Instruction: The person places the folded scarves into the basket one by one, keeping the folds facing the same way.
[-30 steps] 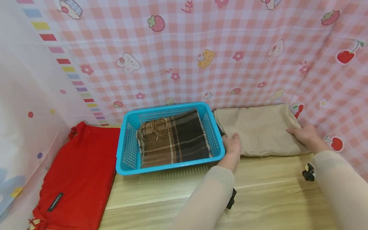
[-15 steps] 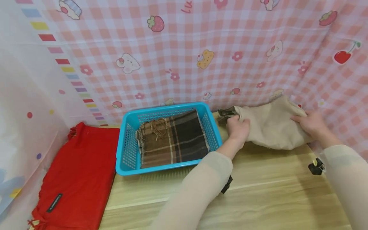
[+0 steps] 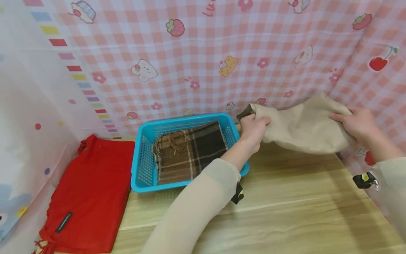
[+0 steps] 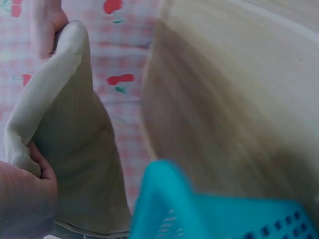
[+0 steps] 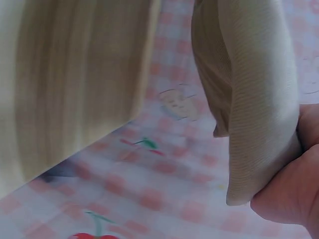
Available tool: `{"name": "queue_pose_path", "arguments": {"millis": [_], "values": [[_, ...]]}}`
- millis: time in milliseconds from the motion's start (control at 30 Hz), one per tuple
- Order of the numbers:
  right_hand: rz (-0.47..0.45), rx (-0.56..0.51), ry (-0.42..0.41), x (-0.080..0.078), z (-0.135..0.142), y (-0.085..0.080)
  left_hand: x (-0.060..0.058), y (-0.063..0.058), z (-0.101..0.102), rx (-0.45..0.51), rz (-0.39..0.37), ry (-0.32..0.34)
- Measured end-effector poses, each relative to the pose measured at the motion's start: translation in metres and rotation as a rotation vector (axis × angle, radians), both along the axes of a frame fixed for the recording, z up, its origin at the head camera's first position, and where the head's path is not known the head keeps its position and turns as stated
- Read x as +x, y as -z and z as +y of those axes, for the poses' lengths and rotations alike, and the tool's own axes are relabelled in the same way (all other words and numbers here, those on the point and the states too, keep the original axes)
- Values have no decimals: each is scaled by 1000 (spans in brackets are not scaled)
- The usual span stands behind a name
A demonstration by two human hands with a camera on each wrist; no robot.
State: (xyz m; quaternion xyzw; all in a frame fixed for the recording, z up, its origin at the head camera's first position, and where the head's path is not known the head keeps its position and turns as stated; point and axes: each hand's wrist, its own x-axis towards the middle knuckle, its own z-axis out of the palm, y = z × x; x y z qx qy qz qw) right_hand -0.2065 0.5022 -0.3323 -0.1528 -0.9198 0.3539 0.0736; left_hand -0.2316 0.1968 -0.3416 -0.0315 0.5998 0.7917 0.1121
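Note:
A folded beige cloth [image 3: 304, 123] hangs between my two hands, lifted over the back right of the table. My left hand [image 3: 253, 130] grips its left end, where a darker layer shows at the corner. My right hand [image 3: 360, 123] pinches the right end near the side curtain. Seen from the left wrist, the cloth [image 4: 79, 134] sags in a fold between both hands. The right wrist view has the thumb and fingers [image 5: 289, 194] pressed around the cloth's edge. Left of the cloth stands a blue basket [image 3: 137, 155] holding a folded brown and black plaid scarf [image 3: 174, 162].
A folded red scarf [image 3: 92, 194] with a black label lies at the table's left. Pink checked curtains [image 3: 190, 53] close off the back and right. The wooden table [image 3: 285, 211] ends at the right curtain. My left forearm passes over the basket's front right corner.
Both hands have gripped the beige cloth and lifted it off the table, its middle now sagging. The right hand has moved up and right. The basket and red scarf have stayed put.

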Motion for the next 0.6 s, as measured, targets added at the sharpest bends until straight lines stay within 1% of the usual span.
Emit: {"name": "queue_pose_path", "arguments": {"millis": [100, 167, 300, 400, 467, 600], "values": [[4, -22, 12, 2, -10, -14, -1, -13, -13, 26, 32, 28], [24, -39, 19, 4, -16, -24, -2, -23, -20, 28, 50, 43], [70, -127, 27, 8, -27, -43, -2, -45, -39, 6, 90, 61], [77, -141, 26, 12, -38, -57, 0, -60, -57, -16, 132, 82], [82, -125, 22, 15, -48, -65, 1, -70, -70, -36, 157, 86], [98, -143, -3, 20, -72, -78, 5, -83, -97, -81, 187, 92]]}}
